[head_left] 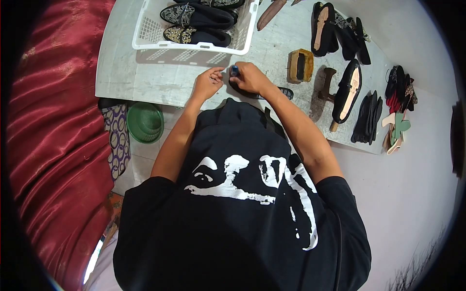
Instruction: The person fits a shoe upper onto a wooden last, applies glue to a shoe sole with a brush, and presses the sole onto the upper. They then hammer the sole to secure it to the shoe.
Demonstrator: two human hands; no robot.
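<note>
My right hand rests on a flat black shoe sole lying on the grey board, and its fingers pinch a small blue object. Just left of it, my left hand has its fingers curled and its fingertips close to the blue object; whether it touches it I cannot tell. My black printed shirt hides the near part of the sole and the board's front edge.
A white plastic basket with embroidered black shoes stands behind my hands. To the right lie a wooden block brush, a wooden tool, black shoes on lasts and stacked soles. A green bowl and red cloth lie at left.
</note>
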